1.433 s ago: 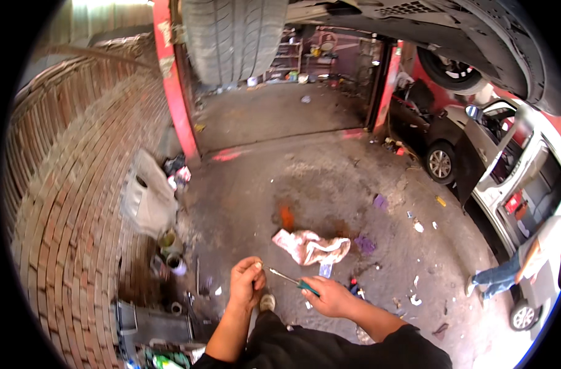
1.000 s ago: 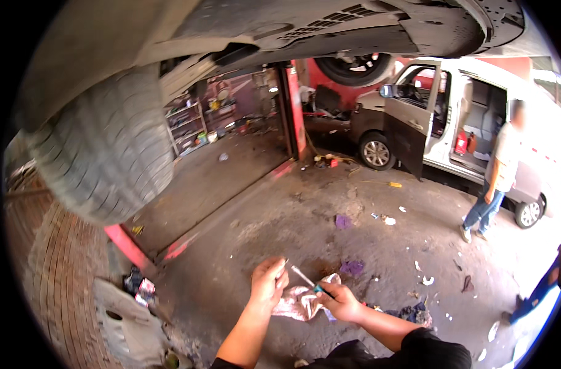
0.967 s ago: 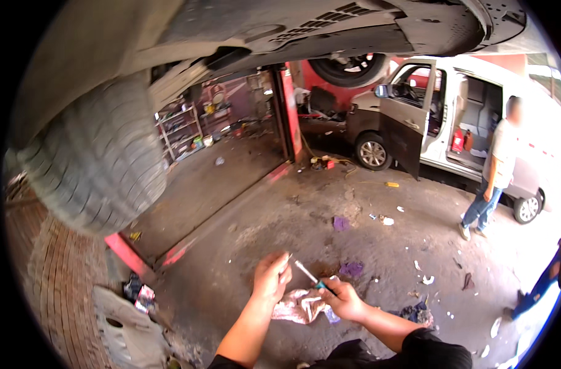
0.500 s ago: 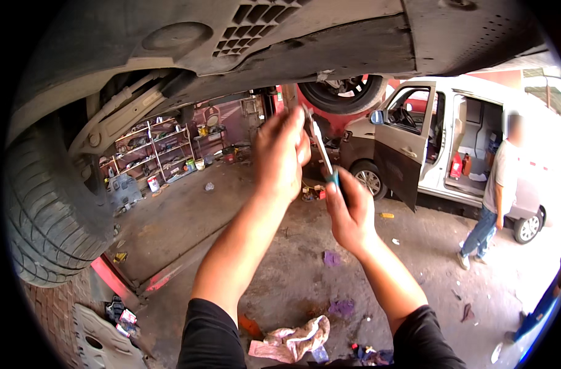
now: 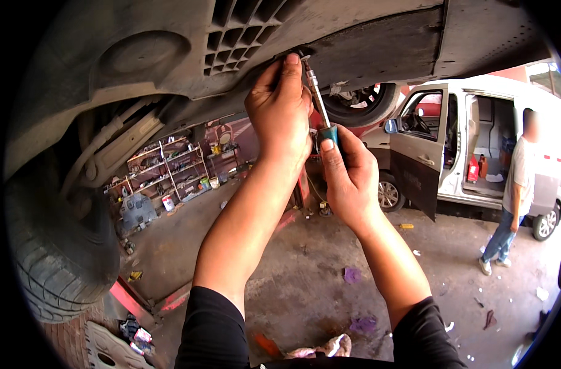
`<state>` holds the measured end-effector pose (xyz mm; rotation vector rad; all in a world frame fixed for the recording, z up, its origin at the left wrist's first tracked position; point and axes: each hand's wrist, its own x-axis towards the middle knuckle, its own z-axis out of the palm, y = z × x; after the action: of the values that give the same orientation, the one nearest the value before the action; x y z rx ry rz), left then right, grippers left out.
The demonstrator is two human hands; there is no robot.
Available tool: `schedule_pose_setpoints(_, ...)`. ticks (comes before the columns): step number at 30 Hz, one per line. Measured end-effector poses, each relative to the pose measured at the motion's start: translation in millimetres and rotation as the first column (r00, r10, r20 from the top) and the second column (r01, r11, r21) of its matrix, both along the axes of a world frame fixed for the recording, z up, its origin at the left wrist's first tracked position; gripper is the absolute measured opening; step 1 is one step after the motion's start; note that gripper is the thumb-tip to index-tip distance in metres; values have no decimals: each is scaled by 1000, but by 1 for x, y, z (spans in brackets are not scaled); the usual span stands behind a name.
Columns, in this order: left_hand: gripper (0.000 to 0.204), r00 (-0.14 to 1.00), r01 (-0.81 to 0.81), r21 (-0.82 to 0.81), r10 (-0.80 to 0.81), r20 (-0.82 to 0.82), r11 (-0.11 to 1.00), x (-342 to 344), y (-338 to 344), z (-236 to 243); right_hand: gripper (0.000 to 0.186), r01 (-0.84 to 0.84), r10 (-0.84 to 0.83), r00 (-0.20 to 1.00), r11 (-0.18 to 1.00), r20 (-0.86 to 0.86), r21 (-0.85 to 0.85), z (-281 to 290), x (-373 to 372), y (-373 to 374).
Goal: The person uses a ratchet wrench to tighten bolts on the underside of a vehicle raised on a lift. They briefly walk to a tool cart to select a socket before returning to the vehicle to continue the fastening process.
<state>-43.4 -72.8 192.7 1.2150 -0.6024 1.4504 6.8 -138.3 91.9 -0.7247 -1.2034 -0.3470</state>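
Observation:
My left hand (image 5: 279, 107) is raised to the underside panel (image 5: 354, 49) of a lifted vehicle, fingers closed, thumb and fingertips around a small metal piece (image 5: 304, 57) against the panel; what exactly they grip is unclear. My right hand (image 5: 351, 178) grips the teal handle of a driver tool (image 5: 328, 133) with a long metal shaft and socket end, angled up to that piece just right of my left thumb. A grid vent (image 5: 237, 43) is moulded into the panel left of the hands.
A tyre (image 5: 59, 258) hangs at left, another wheel (image 5: 360, 104) behind my hands. A white van (image 5: 477, 111) stands at right, doors open, with another person (image 5: 517, 184) beside it. Red lift base (image 5: 132, 298), shelves (image 5: 164, 166), a grey cover (image 5: 108, 344) and rags (image 5: 329, 349) are lower.
Both hands have risen from waist height to the underside panel, bringing the tool tip up against it. The view has swung right and upward since the earliest frame.

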Motion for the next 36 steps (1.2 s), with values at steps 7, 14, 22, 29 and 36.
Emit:
schedule_pose_setpoints(7,23,1000,-8,40,7,19,999,1,3,1,29,34,-34,999,999,2,5,-3,1,11)
schedule_pose_setpoints(14,20,990,-121,48,117,80,991,3,6,1,29,56,-56,998,998,23,20,-1,2,10)
schedule_pose_setpoints(22,17,991,-121,26,119,60,992,-5,5,0,29,221,-234,967,967,99,125,7,1,12)
schedule_pose_setpoints(29,23,978,165,-57,-171,-116,985,-33,18,-20,24,-617,595,757,787,-268,5,14,-9,0)
schedule_pose_setpoints(36,27,865,281,-117,-304,-399,953,-42,47,-29,32,-868,847,400,473,-350,152,12,-19,7)
